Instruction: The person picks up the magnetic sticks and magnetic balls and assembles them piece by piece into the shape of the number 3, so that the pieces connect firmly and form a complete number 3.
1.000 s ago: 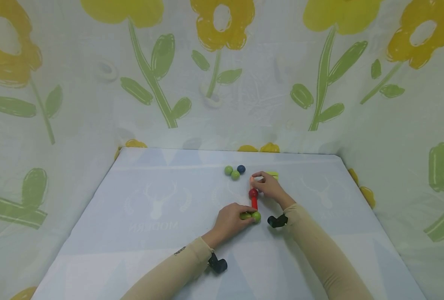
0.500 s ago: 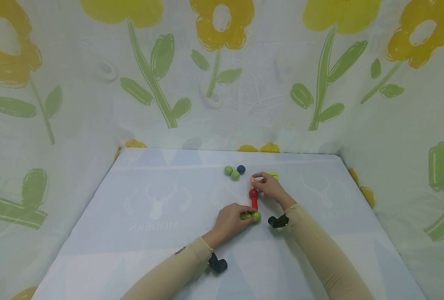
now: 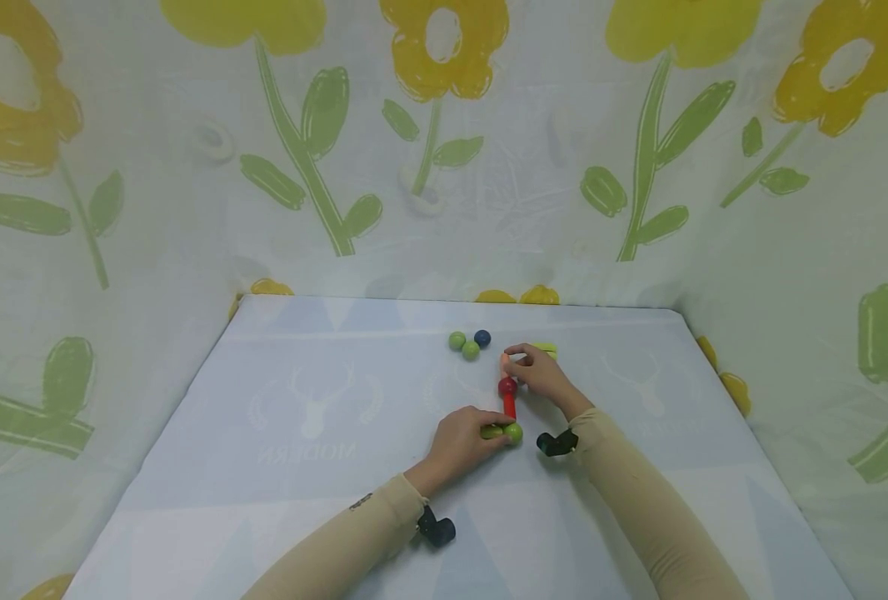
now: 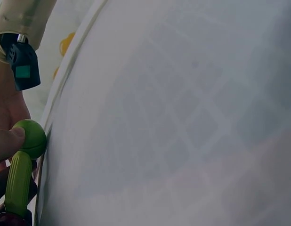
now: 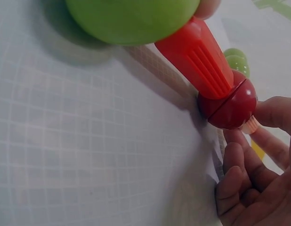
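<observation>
My left hand [image 3: 462, 442] pinches a glossy green ball [image 3: 513, 433] with thumb and fingers, low over the table. A ribbed green stick [image 4: 18, 183] joins that ball in the left wrist view, with a dark red ball [image 4: 10, 219] at its far end. From the green ball a ribbed red stick [image 5: 197, 59] runs to a red ball [image 5: 232, 103] with a seam round it. Beyond the red ball, my right hand [image 3: 540, 372] pinches a short peach-coloured stick [image 3: 504, 364] between thumb and index finger; its fingers hide part of the stick.
Two loose green balls [image 3: 471, 350] and a dark blue ball [image 3: 482, 338] sit together behind the hands. Yellow-green sticks [image 3: 545, 350] lie just past the right hand. The white patterned table [image 3: 324, 483] meets flower-printed curtains [image 3: 519, 208] at the back and sides.
Almost nothing differs. Both hands keep their grips, and the red stick and red ball have shifted very slightly to the right.
</observation>
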{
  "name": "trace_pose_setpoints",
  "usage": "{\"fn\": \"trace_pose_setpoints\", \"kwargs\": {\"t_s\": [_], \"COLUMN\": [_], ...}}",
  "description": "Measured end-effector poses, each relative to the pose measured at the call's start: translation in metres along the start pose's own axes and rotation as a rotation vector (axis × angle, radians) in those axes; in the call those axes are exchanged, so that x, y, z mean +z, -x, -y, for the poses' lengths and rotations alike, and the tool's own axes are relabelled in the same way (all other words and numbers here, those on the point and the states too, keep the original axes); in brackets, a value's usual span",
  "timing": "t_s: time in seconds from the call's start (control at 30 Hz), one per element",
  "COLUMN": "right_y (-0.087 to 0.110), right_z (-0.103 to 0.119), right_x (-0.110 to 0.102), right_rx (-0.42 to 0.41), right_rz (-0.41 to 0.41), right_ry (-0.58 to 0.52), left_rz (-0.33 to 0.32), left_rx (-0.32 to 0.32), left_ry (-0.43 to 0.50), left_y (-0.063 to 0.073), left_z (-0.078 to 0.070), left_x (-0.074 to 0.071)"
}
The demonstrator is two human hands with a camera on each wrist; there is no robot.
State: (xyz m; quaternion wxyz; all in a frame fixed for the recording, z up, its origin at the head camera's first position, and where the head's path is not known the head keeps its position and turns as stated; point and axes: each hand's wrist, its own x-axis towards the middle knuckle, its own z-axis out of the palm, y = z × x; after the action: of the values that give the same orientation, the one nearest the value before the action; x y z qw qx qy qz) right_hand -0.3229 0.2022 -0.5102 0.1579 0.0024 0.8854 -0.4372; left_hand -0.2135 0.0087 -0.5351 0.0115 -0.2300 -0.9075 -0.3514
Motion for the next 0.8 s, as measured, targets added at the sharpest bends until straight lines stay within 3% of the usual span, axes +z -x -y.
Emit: {"fn": "trace_pose_setpoints", "kwargs": {"t_s": [0.57, 0.8], "right_y": [-0.0029, -0.0023], "right_z": [-0.0026, 0.0039], "right_x": [0.0002, 0.0001], "right_rx": [-0.021, -0.068], "right_rz": [-0.024, -0.077], "right_ry": [0.014, 0.102], "left_rz": [0.012, 0.006], "left_rx": [-0.005, 0.006], "left_ry": [0.000, -0.004], "left_y": [0.0004, 0.0003], "left_z": [-0.0017, -0.0022], "left_x": [-0.0017, -0.0017]}}
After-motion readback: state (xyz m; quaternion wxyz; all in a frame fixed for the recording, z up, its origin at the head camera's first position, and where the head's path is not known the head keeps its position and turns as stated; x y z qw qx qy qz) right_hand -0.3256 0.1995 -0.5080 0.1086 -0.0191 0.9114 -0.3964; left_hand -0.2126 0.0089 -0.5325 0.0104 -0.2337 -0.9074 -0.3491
